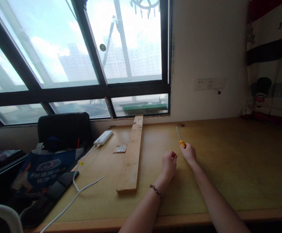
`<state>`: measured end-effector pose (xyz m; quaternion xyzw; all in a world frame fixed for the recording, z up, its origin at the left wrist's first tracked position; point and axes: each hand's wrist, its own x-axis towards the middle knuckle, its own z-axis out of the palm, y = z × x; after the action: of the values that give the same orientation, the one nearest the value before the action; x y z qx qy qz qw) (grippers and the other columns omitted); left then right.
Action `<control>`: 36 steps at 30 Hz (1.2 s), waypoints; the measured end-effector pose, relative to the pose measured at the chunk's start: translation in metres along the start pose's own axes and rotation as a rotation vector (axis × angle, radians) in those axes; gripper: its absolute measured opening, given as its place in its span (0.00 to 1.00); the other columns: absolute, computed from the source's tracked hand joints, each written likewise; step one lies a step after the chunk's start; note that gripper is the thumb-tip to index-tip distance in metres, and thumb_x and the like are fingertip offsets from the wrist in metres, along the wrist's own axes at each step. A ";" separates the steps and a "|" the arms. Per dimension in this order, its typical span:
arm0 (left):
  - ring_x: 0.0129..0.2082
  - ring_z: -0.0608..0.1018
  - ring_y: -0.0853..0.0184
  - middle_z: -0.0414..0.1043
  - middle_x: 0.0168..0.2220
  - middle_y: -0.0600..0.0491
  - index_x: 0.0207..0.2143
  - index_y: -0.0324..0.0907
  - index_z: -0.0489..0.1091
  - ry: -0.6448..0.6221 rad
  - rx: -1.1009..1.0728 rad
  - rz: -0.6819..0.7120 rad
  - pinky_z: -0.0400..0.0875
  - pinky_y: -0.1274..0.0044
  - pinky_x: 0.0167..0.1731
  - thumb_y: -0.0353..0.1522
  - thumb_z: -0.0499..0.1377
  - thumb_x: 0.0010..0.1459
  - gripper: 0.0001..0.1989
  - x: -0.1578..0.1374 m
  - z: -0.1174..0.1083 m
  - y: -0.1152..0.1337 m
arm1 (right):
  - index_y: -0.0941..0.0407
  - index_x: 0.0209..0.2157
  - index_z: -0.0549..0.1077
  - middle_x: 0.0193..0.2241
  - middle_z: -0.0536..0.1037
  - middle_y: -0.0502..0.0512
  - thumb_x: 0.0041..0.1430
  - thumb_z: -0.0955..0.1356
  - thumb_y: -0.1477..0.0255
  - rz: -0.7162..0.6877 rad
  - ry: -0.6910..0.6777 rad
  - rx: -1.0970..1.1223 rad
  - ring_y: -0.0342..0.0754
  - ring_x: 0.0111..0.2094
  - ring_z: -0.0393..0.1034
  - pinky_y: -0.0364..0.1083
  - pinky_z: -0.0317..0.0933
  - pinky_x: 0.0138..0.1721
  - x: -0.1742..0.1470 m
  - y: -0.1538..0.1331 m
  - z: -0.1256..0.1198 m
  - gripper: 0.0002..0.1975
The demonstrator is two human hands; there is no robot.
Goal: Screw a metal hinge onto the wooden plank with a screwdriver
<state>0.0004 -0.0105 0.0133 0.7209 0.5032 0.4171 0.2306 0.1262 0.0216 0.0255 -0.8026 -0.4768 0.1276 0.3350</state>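
My right hand [189, 153] is wrapped round the yellow handle of a screwdriver [182, 143]. Its metal shaft points up and away from me, towards the wall. Just left of it, above the table, my left hand [169, 162] has its fingers curled together; whatever they pinch, if anything, is hidden or too small to make out. A long wooden board [130, 158] lies on the table left of both hands, apart from them. Beside the board's left edge rests a small flat piece [120, 149] with a silvery metal plate, perhaps a hinge, on brown backing.
The yellowish wooden table [240, 168] stands against a wall and window. At its left lie a white power bank [103, 138] and a white cable [82, 191]. Beyond the left edge are a black chair [64, 129] and a blue bag [46, 171]. A curtain [272, 64] hangs at right.
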 end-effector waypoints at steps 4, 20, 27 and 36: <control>0.20 0.67 0.73 0.70 0.22 0.54 0.27 0.40 0.68 -0.032 0.109 -0.044 0.53 0.81 0.22 0.36 0.49 0.57 0.13 -0.001 -0.002 -0.001 | 0.57 0.39 0.72 0.35 0.76 0.62 0.54 0.62 0.62 0.065 -0.035 -0.234 0.55 0.38 0.71 0.47 0.62 0.32 0.005 0.008 -0.014 0.16; 0.22 0.71 0.69 0.73 0.23 0.46 0.21 0.41 0.72 -0.128 0.464 0.109 0.50 0.76 0.23 0.42 0.38 0.61 0.29 -0.010 -0.004 0.012 | 0.59 0.40 0.73 0.39 0.73 0.68 0.53 0.62 0.70 0.227 -0.024 -0.371 0.60 0.43 0.68 0.50 0.64 0.34 0.010 0.025 -0.029 0.15; 0.21 0.68 0.70 0.70 0.22 0.51 0.25 0.41 0.67 -0.019 0.399 0.041 0.48 0.77 0.22 0.36 0.45 0.60 0.17 -0.009 -0.002 0.005 | 0.59 0.41 0.73 0.40 0.72 0.69 0.51 0.63 0.73 0.221 -0.046 -0.363 0.60 0.44 0.68 0.50 0.64 0.34 0.010 0.028 -0.029 0.15; 0.21 0.67 0.70 0.68 0.22 0.52 0.25 0.42 0.64 -0.046 0.382 0.055 0.47 0.77 0.22 0.35 0.44 0.60 0.15 -0.007 0.003 -0.002 | 0.58 0.42 0.73 0.41 0.72 0.68 0.51 0.63 0.73 0.236 -0.048 -0.385 0.60 0.44 0.67 0.50 0.64 0.34 0.013 0.030 -0.026 0.16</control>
<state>0.0008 -0.0163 0.0079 0.7743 0.5479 0.3038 0.0894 0.1671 0.0119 0.0264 -0.8987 -0.4028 0.0917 0.1471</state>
